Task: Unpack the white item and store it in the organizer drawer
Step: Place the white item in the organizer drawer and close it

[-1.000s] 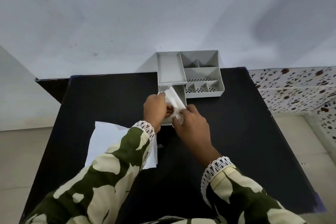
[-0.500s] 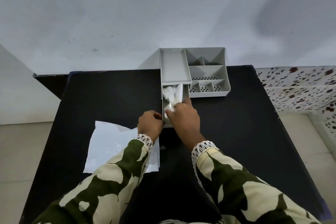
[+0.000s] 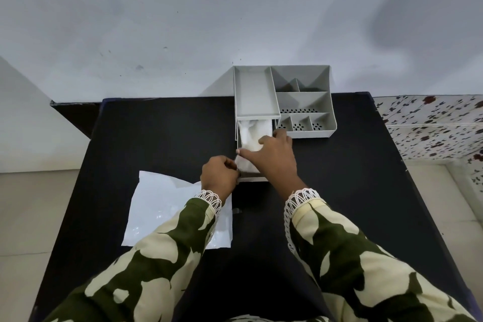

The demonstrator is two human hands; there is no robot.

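The right hand [image 3: 274, 157] presses the white item [image 3: 252, 136] flat into the organizer drawer [image 3: 251, 176]; the left hand [image 3: 219, 174] grips the drawer's front corner. Next, probably, push it shut.

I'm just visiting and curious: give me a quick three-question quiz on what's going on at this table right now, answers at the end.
1. True or false: the organizer's drawer is pulled out toward the person.
2. Where is the white item now? A) on the flat white packaging B) inside the drawer C) in a small perforated compartment
3. Which hand is pressing down on the white item, and where is the other?

Key:
1. True.
2. B. The white packaging lies on the black table, partly under the left sleeve.
3. The right hand lies on it; the left hand is at the drawer's front left corner.
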